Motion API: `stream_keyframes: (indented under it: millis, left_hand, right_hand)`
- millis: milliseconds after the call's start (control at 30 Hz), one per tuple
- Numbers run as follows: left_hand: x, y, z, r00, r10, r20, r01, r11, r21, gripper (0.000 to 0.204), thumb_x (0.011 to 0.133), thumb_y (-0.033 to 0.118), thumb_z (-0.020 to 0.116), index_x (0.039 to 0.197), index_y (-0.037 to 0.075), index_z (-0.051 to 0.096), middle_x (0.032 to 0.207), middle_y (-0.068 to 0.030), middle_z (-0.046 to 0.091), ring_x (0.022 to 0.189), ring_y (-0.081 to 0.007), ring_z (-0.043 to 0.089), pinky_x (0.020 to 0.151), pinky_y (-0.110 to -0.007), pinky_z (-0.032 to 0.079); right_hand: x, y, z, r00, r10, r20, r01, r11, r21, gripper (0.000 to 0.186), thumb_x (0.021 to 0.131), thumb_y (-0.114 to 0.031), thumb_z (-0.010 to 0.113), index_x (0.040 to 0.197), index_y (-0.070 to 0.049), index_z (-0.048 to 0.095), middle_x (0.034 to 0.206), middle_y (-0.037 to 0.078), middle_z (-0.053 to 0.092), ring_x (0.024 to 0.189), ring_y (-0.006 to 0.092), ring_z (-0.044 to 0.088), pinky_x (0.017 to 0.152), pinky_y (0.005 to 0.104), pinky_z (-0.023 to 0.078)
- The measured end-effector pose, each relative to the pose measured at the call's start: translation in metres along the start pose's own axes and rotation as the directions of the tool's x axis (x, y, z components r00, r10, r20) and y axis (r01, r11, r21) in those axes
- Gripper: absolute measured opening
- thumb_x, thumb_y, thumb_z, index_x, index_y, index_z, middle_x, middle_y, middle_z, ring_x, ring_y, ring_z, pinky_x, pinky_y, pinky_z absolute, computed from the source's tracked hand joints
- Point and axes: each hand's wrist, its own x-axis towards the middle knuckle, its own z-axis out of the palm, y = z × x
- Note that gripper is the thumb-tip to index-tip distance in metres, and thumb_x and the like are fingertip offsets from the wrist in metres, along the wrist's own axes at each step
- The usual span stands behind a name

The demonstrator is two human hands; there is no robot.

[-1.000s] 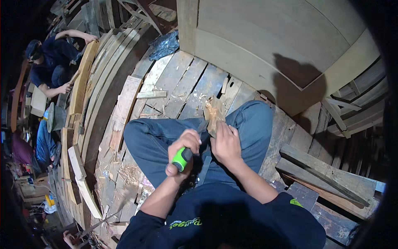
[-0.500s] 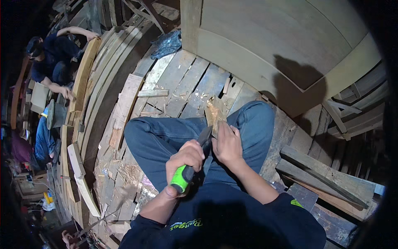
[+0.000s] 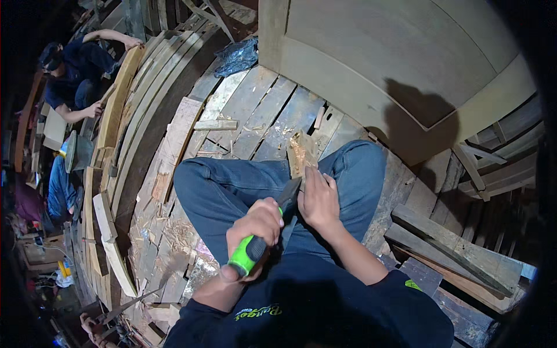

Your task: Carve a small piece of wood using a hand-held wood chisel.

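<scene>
I sit cross-legged, and my left hand [image 3: 255,226] is wrapped round the green-and-black handle [image 3: 246,257] of a tool with a dark blade [image 3: 288,191], angled up and to the right. The blade's end lies beside my right hand [image 3: 318,203]. That hand grips a rough wood piece [image 3: 301,151] between my knees, whose upper face shows pale, freshly cut patches; its lower part is hidden by my fingers.
Stacked curved planks [image 3: 151,87] line the left, with a co-worker [image 3: 75,75] handling a beam [image 3: 119,104] beyond them. Shavings [image 3: 162,249] litter the plank floor [image 3: 249,110]. A wooden panel [image 3: 371,40] rises ahead, a blue plastic bag [image 3: 235,58] beside it. Boards [image 3: 452,249] lie at right.
My left hand with the tool has moved down toward my body since a second ago. My right hand stays on the wood piece. The co-worker's arms have shifted slightly.
</scene>
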Motion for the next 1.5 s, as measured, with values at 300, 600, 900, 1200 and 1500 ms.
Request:
stream_keyframes:
  millis: [300,600,900,1200,1500]
  left_hand:
    - [-0.011,0.023,0.003,0.998,-0.011,-0.06,0.011,1.0,-0.01,0.074,0.089,0.079,0.046,0.067,0.009,0.053,0.07,-0.0048,0.058,0.078,-0.0248,0.056,0.093,-0.048,0.04]
    - [0.0,0.01,-0.005,0.999,0.031,-0.026,-0.031,0.999,0.017,0.079,0.09,0.082,0.039,0.071,0.007,0.055,0.072,-0.0059,0.057,0.077,-0.0251,0.053,0.088,-0.045,0.04]
    - [0.005,-0.013,-0.003,0.97,-0.058,-0.236,0.053,0.998,-0.028,0.09,0.08,0.094,0.031,0.074,0.007,0.053,0.073,-0.0062,0.053,0.082,-0.0256,0.047,0.09,-0.042,0.035]
    - [0.001,-0.014,0.007,0.999,0.031,-0.033,-0.029,0.997,0.068,0.095,0.079,0.096,0.028,0.074,0.005,0.057,0.071,-0.0071,0.057,0.077,-0.0274,0.055,0.087,-0.045,0.042]
    - [0.004,-0.005,0.006,0.999,0.024,-0.036,-0.022,0.997,0.071,0.092,0.082,0.093,0.029,0.073,0.005,0.055,0.072,-0.008,0.058,0.074,-0.0268,0.054,0.086,-0.044,0.042]
  right_hand:
    - [-0.002,0.002,0.004,0.997,-0.025,-0.07,0.027,0.999,0.029,0.056,0.078,-0.005,0.064,0.131,0.007,0.049,0.127,0.026,0.06,0.118,0.036,0.061,0.104,0.0464,0.042]
    - [-0.001,0.003,0.004,0.998,-0.031,-0.058,0.031,1.0,-0.003,0.06,0.08,-0.012,0.068,0.133,0.009,0.048,0.129,0.027,0.06,0.118,0.037,0.06,0.104,0.0458,0.042]
    - [0.002,0.001,0.001,1.0,-0.017,-0.017,0.018,1.0,0.01,0.065,0.079,-0.014,0.072,0.134,0.012,0.048,0.131,0.029,0.059,0.123,0.0353,0.058,0.107,0.0449,0.039]
    - [0.004,-0.001,0.002,0.999,-0.007,-0.047,0.009,0.999,0.033,0.058,0.079,-0.008,0.065,0.132,0.009,0.05,0.13,0.027,0.06,0.12,0.0357,0.06,0.105,0.0444,0.041]
    - [-0.001,0.002,0.003,0.999,-0.011,-0.05,0.012,1.0,0.015,0.058,0.079,-0.008,0.065,0.133,0.007,0.05,0.13,0.026,0.06,0.12,0.0357,0.06,0.105,0.045,0.041]
